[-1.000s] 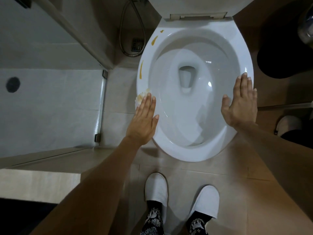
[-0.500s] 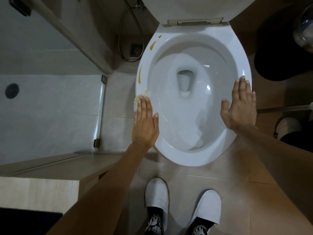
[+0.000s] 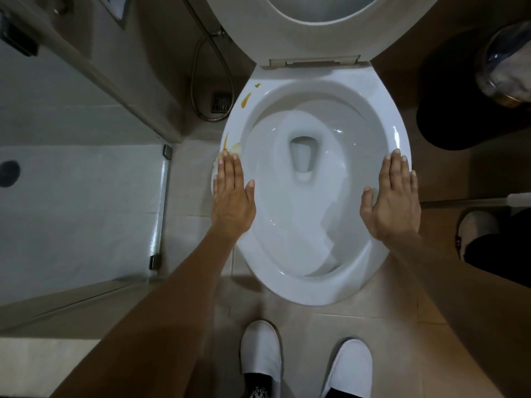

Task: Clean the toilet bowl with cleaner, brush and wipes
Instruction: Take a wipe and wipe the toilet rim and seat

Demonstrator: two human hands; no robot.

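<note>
Below us, the toilet bowl (image 3: 313, 285) stands with its seat and lid (image 3: 316, 27) raised; water and a pale sheet of paper (image 3: 321, 214) lie inside. Orange-brown stains (image 3: 245, 100) mark the left rim. Our left hand (image 3: 231, 196) lies flat on that rim, fingers straight and together, pressing a stained wipe (image 3: 216, 165) whose edge peeks out beside the fingertips. Our right hand (image 3: 392, 202) rests flat on the right rim, fingers straight, thumb spread toward the bowl, holding nothing. At right, a lined bin (image 3: 505, 67) holds crumpled contents we cannot identify. White slippers (image 3: 260, 351) stand on the tiled floor (image 3: 388, 326).
</note>
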